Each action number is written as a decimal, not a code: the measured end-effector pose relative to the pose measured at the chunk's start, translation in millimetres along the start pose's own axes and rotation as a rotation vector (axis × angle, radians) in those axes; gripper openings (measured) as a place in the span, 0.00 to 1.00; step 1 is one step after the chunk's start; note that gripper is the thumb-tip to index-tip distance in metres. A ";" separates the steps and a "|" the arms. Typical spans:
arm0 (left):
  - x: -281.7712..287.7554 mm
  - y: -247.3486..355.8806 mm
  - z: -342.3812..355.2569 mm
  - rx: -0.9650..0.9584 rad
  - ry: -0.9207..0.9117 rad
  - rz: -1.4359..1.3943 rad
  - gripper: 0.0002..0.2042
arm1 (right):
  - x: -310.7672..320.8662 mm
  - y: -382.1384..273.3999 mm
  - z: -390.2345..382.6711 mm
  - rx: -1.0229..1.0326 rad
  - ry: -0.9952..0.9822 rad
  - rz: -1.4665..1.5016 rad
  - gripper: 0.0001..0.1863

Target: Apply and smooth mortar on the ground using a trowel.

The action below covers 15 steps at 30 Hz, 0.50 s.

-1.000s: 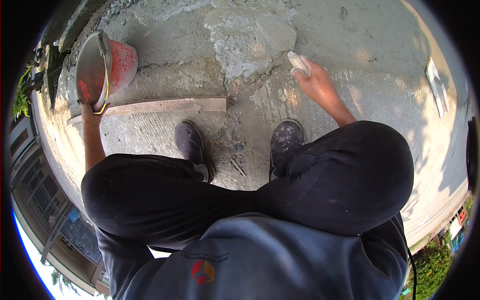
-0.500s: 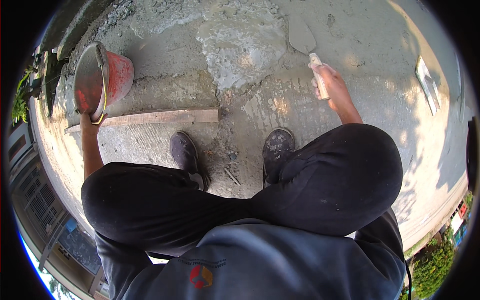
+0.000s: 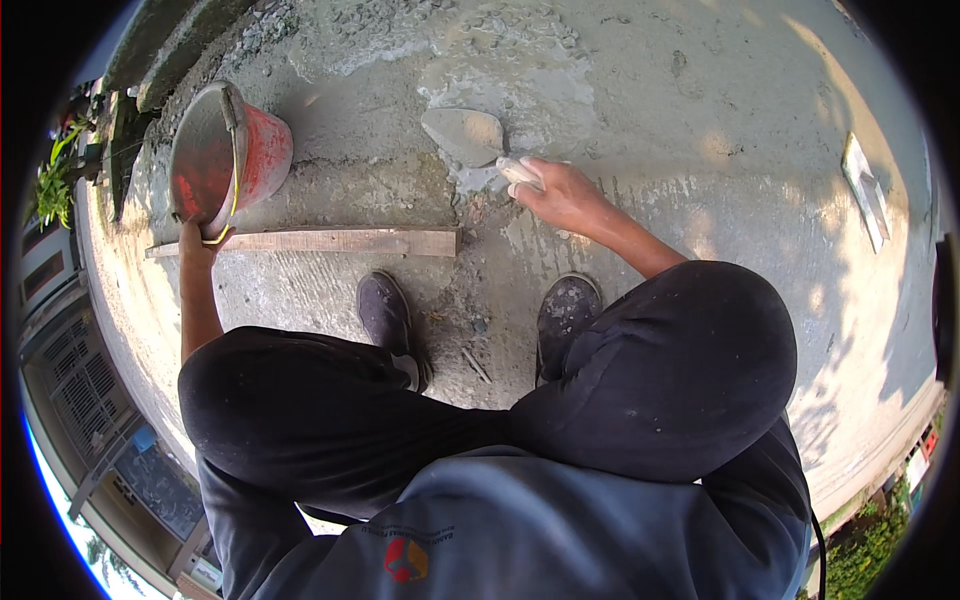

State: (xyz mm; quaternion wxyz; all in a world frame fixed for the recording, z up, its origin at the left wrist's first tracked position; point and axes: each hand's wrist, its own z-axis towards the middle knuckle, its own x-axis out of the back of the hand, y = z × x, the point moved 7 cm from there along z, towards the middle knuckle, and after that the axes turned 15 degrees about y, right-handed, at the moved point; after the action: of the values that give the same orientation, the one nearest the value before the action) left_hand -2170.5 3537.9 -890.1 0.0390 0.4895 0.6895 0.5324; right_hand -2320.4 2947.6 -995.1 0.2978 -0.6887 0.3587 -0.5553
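In my right hand is the pale handle of a pointing trowel, my fingers wrapped round it. The trowel's grey, leaf-shaped blade points left, over a patch of wet cement spread on the ground. At the left, my left hand grips the rim of a red bucket, by its yellowish handle. The bucket is tipped, its mouth toward the left, and its walls are smeared with grey cement. My left fingers are partly hidden at the rim.
A long wooden board lies between the bucket and my shoes. Far right on the concrete rests a float with a handle. Gravel and a raised concrete edge are at the far left.
My right hand has swept the trowel leftward, and its blade has turned from pointing away to pointing left over the wet patch. My left hand keeps hold of the bucket's rim.
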 end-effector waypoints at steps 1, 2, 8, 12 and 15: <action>2.1 -0.8 -0.1 -0.018 -0.010 -0.006 0.16 | 5.7 -6.0 3.7 0.009 0.005 -0.005 0.24; -2.7 -0.9 -0.1 -0.011 -0.015 -0.014 0.16 | 11.0 -9.3 5.0 0.061 -0.055 -0.086 0.22; 9.7 -8.5 14.3 0.032 0.002 -0.014 0.16 | 48.0 25.1 52.7 -0.017 0.028 -0.212 0.24; -1.4 -6.9 9.1 -0.024 -0.055 -0.048 0.17 | 123.7 61.9 61.5 -0.123 0.306 -0.246 0.26; 7.9 -11.1 19.2 0.021 0.018 -0.042 0.18 | 126.7 45.0 43.9 -0.119 0.108 -0.203 0.26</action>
State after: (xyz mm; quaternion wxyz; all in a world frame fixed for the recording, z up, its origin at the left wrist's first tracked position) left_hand -2170.6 3557.5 -903.3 0.0390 0.4705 0.7055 0.5286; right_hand -2268.8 2818.1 -970.6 0.1789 -0.7071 0.3351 -0.5964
